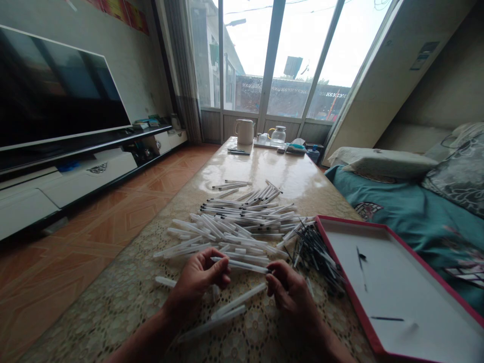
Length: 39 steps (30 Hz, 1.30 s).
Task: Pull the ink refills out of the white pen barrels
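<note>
My left hand (200, 280) and my right hand (289, 290) together hold one clear plastic pen barrel (244, 265) level above the table, each pinching one end. Just beyond them lies a wide heap of clear pen barrels (234, 227). A bundle of thin dark refills (313, 249) lies to the right of the heap, near my right hand. Two more barrels (230, 310) rest on the lace cloth between my wrists.
A red-rimmed white tray (401, 292) with a few refills sits at the right on the long table (264, 166). A white jug (245, 132), a glass teapot (279, 136) and small items stand at the far end. A TV unit is left, a teal sofa right.
</note>
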Motion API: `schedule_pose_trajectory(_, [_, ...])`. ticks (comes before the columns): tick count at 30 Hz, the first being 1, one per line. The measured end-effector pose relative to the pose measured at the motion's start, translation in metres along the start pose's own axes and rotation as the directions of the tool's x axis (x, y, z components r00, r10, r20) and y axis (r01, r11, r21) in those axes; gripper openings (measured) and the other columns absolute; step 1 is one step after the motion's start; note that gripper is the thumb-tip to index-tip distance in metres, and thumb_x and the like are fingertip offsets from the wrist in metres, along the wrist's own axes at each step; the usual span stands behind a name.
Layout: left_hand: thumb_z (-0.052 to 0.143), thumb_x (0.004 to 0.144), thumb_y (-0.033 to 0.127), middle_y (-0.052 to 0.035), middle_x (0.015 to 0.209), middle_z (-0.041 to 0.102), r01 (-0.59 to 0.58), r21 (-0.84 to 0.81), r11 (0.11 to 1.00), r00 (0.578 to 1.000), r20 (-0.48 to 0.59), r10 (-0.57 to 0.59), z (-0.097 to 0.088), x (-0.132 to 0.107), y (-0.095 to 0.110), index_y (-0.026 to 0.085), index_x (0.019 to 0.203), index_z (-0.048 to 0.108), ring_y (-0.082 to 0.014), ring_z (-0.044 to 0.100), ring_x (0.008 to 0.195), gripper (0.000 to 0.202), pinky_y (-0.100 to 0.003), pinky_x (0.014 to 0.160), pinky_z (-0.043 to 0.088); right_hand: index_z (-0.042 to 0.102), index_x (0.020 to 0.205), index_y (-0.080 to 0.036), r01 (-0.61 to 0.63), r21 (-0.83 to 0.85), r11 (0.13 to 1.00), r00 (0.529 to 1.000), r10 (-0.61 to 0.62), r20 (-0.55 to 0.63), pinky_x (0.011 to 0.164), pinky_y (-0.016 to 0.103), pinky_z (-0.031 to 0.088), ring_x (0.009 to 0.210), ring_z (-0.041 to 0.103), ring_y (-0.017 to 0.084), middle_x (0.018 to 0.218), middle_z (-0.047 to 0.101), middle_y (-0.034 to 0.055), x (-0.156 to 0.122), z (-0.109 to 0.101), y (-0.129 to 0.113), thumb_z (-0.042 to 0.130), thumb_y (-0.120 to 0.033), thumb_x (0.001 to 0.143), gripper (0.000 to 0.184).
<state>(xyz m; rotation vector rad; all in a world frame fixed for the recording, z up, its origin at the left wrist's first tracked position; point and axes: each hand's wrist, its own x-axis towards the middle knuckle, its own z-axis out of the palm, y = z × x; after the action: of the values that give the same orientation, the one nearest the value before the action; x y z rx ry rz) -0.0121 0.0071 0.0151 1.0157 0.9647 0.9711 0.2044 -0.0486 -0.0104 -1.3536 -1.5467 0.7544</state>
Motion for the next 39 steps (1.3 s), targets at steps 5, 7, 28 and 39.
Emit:
schedule_pose_trajectory(5, [0.080,0.065,0.042,-0.0012,0.060,0.066,0.007,-0.005,1.000,1.000,0.018,-0.007,0.000,0.000,-0.001,0.014,0.076,0.061,-0.0119,0.060,0.048,0.035,-0.020,0.045,0.046,0.058,0.073,-0.018,-0.001,-0.026,1.000,0.999,0.002,0.037,0.053,0.022,0.041,0.045,0.054,0.012,0.048,0.058,-0.0011,0.000,-0.001,0.001,0.035,-0.052,0.095,0.047])
schedule_pose_trajectory(7, [0.080,0.066,0.042,-0.0011,0.060,0.066,0.007,0.001,1.000,1.000,0.020,-0.007,-0.001,0.001,-0.001,0.014,0.076,0.061,-0.0119,0.060,0.048,0.035,-0.020,0.045,0.046,0.057,0.071,-0.018,0.008,-0.026,1.000,0.999,-0.007,0.041,0.052,0.022,0.041,0.045,0.053,0.012,0.048,0.058,-0.0011,-0.001,-0.001,0.002,0.036,-0.051,0.095,0.045])
schedule_pose_trajectory(28, [0.081,0.064,0.041,0.0008,0.058,0.065,-0.034,-0.073,0.997,0.997,-0.076,0.029,-0.005,0.004,0.000,0.015,0.075,0.059,-0.0093,0.058,0.046,0.036,-0.018,0.043,0.045,0.053,0.092,-0.019,-0.115,0.349,0.930,0.987,0.146,-0.063,0.046,0.020,0.040,0.054,0.053,0.010,0.076,0.060,0.0007,0.004,-0.004,0.001,0.058,-0.044,0.086,0.025])
schedule_pose_trajectory(39, [0.078,0.068,0.040,0.0004,0.059,0.065,-0.016,-0.021,1.000,1.000,0.007,0.016,-0.002,0.003,-0.005,0.014,0.074,0.058,-0.0090,0.057,0.045,0.034,-0.018,0.042,0.045,0.056,0.080,-0.018,-0.064,0.172,0.983,0.998,0.058,0.039,0.053,0.022,0.039,0.055,0.048,0.012,0.061,0.051,-0.0021,0.000,0.000,-0.002,0.054,-0.039,0.088,0.023])
